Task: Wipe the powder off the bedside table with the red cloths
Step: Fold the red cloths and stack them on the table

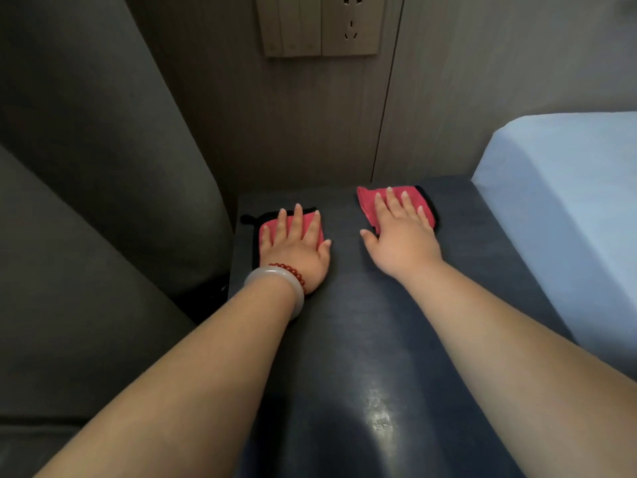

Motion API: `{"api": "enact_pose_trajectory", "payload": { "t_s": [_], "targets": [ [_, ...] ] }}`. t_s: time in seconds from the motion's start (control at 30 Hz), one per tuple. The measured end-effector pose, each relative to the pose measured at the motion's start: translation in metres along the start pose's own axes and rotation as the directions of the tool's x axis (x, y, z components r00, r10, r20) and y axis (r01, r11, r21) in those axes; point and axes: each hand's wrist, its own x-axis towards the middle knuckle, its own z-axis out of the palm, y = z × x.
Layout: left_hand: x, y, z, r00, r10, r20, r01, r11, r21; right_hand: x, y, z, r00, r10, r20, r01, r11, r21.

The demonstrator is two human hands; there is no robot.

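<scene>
The dark blue bedside table fills the middle of the view. My left hand lies flat with spread, straight fingers on a red cloth with black trim near the table's far left corner. My right hand presses flat on a second red cloth with black trim at the far right, close to the wall. A faint whitish patch of powder or glare shows on the near part of the table.
A grey sofa stands left of the table. A bed with a light blue sheet borders it on the right. The wood-panelled wall behind carries a switch and socket plate.
</scene>
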Motion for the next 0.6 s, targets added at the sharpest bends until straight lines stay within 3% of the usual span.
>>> {"api": "enact_pose_trajectory", "payload": {
  "t_s": [0.17,0.37,0.6],
  "targets": [
    [0.023,-0.008,-0.006,1.0,0.001,-0.018,-0.001,1.0,0.007,0.008,-0.011,0.007,0.998,0.042,-0.037,-0.042,0.999,0.012],
    [0.039,-0.012,-0.012,1.0,-0.016,-0.012,0.016,1.0,0.001,0.008,-0.021,-0.007,1.0,0.016,0.0,-0.015,0.998,-0.066],
    [0.04,-0.014,-0.012,1.0,-0.001,-0.003,0.001,1.0,-0.031,0.004,-0.06,-0.016,0.995,-0.055,-0.088,0.052,0.998,-0.038]
  ]
}}
